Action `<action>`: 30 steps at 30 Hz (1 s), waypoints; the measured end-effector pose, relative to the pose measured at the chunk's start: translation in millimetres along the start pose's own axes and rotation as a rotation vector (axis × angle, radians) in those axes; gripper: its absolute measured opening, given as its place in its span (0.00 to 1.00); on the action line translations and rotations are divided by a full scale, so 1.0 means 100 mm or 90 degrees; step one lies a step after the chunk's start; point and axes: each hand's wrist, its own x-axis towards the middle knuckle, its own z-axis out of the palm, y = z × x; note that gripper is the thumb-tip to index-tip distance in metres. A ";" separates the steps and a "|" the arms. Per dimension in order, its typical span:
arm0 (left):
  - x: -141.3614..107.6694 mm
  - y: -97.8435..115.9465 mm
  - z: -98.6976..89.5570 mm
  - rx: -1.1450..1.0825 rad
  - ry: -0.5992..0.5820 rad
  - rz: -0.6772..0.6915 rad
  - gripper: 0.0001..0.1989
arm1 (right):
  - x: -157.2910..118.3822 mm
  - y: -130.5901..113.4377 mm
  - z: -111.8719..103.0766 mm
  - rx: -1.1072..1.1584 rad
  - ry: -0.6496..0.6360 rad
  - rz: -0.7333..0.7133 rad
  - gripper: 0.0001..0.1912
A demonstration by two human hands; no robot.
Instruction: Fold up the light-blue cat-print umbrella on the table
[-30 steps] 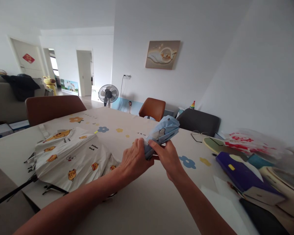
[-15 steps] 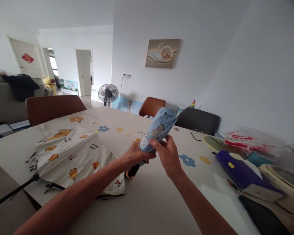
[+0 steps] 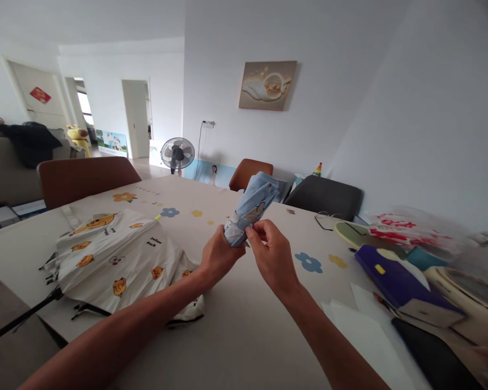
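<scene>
A light blue folded umbrella (image 3: pixel 252 203) is held up over the table, tilted with its far end up and to the right. My left hand (image 3: pixel 222 252) wraps round its lower end; the handle is hidden behind that hand. On the umbrella's right side, my right hand (image 3: pixel 270 252) pinches at the fabric near the lower end with thumb and fingers; whether a strap lies between them is too small to tell. Left of my hands, a white umbrella (image 3: pixel 136 260) with yellow duck prints lies loosely gathered on the table, its black shaft (image 3: pixel 24 318) sticking out toward the lower left.
The table (image 3: pixel 268 336) has a flower-print cover. Along its right side lie eyeglasses (image 3: pixel 327 221), a purple box (image 3: pixel 402 281), a plastic bag (image 3: pixel 410 227), white paper (image 3: pixel 358 330) and a black flat object (image 3: pixel 431 352). Chairs (image 3: pixel 87 179) and a fan (image 3: pixel 178 154) stand beyond.
The blue umbrella and both hands have shifted slightly left. The right hand's fingers have drawn together into a pinch at the fabric. The handle seen earlier below the left hand is now hidden.
</scene>
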 end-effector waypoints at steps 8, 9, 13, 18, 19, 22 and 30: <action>-0.04 0.05 0.03 -0.112 -0.052 0.017 0.09 | 0.09 0.01 -0.07 0.264 -0.065 0.070 0.08; -0.04 0.06 0.03 -0.144 -0.065 0.001 0.08 | 0.10 0.02 -0.09 0.327 -0.069 0.102 0.08; -0.03 0.06 0.01 -0.214 -0.097 -0.069 0.08 | 0.17 0.17 -0.13 0.430 -0.058 0.178 0.08; 0.00 0.07 -0.06 -0.460 -0.288 -0.209 0.10 | 0.27 0.68 -0.11 0.116 0.051 0.246 0.05; 0.00 0.08 -0.07 -0.520 -0.340 -0.233 0.09 | 0.29 0.78 -0.11 0.098 0.051 0.260 0.04; 0.00 0.10 -0.11 -0.620 -0.422 -0.256 0.10 | 0.32 0.93 -0.11 0.083 0.058 0.282 0.04; 0.05 0.35 -0.30 -0.649 -0.276 -0.148 0.09 | 0.20 0.36 -0.17 0.275 -0.105 0.249 0.12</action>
